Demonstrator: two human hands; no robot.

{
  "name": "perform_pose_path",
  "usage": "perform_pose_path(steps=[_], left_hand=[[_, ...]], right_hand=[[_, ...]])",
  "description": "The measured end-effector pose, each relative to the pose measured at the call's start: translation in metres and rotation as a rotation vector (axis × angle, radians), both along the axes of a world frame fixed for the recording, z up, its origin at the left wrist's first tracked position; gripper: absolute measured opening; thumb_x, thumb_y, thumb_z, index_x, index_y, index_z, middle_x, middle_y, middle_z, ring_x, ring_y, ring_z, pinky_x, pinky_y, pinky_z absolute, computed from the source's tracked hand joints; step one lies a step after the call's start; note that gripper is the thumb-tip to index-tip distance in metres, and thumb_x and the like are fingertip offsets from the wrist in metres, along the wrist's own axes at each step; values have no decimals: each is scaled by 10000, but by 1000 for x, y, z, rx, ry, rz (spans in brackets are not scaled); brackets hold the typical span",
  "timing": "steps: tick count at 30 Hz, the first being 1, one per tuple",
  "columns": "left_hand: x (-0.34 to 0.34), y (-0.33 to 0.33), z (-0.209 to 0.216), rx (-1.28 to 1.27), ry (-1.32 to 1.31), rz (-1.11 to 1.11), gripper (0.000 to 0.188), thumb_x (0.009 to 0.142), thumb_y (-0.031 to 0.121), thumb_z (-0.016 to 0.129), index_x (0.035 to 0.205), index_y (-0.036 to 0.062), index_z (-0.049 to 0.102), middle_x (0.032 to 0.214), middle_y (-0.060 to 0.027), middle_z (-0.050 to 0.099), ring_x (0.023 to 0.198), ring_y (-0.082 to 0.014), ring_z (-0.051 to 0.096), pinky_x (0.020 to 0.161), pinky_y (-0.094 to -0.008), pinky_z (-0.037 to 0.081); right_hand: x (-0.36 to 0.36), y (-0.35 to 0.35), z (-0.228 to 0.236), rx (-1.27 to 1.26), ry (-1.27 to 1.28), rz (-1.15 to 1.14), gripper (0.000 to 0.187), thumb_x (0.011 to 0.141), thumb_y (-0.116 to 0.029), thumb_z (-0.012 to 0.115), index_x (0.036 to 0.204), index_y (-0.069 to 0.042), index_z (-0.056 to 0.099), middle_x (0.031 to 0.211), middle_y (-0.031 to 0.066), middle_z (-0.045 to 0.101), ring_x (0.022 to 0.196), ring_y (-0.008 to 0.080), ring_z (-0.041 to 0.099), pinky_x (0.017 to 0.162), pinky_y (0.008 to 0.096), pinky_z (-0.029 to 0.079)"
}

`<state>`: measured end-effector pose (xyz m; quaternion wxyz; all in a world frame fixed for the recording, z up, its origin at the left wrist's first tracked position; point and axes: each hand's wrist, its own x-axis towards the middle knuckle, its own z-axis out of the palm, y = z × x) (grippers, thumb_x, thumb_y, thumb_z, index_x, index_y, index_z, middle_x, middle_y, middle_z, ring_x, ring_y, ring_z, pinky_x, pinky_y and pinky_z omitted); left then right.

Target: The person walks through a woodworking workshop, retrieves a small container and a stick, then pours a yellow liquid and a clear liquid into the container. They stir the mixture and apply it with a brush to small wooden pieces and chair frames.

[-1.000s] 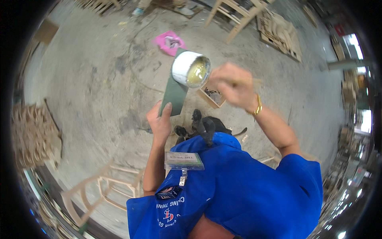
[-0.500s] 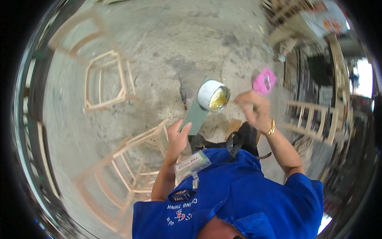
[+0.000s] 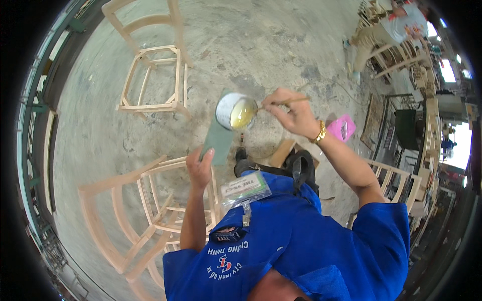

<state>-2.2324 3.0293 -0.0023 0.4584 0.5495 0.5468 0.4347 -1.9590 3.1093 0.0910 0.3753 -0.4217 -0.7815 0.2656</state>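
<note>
My left hand [image 3: 199,168] is closed on the near end of a flat grey-green board [image 3: 215,143], thumb on top. On the board's far end stands a white-sided can [image 3: 226,108], its mouth showing a glossy yellowish substance [image 3: 243,113]. To the right of the can, my right hand [image 3: 295,114] pinches a thin brown stick [image 3: 297,101] between thumb and fingers. One end of the stick reaches the can's rim; whether it carries bristles I cannot make out.
Bare wooden chair frames stand at the far left [image 3: 150,78], near left [image 3: 120,215] and right [image 3: 394,183]. A pink container [image 3: 341,128] sits on the concrete floor [image 3: 271,45] beyond my right forearm. Another person [image 3: 389,30] is among chairs at the far right.
The board and can have shifted left with my left hand. My right hand has come up and left beside the can, and the stick in it now shows. The whole view has turned somewhat.
</note>
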Motion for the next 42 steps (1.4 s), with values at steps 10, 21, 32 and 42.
perform_pose_path(steps=[10, 21, 32, 42], left_hand=[[42, 38, 6, 125, -126, -94, 227, 852, 158, 578, 896, -62, 610, 656, -37, 554, 610, -99, 474, 573, -261, 401], [39, -5, -7, 24, -138, 141, 237, 853, 178, 584, 902, -52, 606, 670, -60, 550, 641, -103, 473, 598, -273, 411], [105, -14, -27, 123, -115, 649, 174, 859, 127, 556, 804, -34, 592, 619, -70, 529, 570, -125, 481, 534, -286, 386], [168, 98, 34, 104, 136, 806, 142, 848, 98, 568, 851, -38, 608, 645, -55, 553, 591, -107, 486, 533, -261, 385]], right_hand=[[27, -18, 20, 40, -22, -143, 91, 780, -16, 615, 866, -11, 644, 759, 77, 611, 679, 160, 576, 616, 269, 443], [8, 8, 16, 90, -60, -93, 49, 794, -32, 613, 826, -11, 644, 748, 91, 612, 686, 160, 581, 601, 277, 443], [-1, 81, -13, 63, 12, 447, 86, 751, 7, 623, 827, -10, 661, 778, 101, 640, 693, 202, 607, 615, 291, 479], [53, 244, -7, 228, 139, 974, 214, 750, -32, 566, 948, -42, 645, 944, 120, 628, 848, 262, 619, 726, 346, 519]])
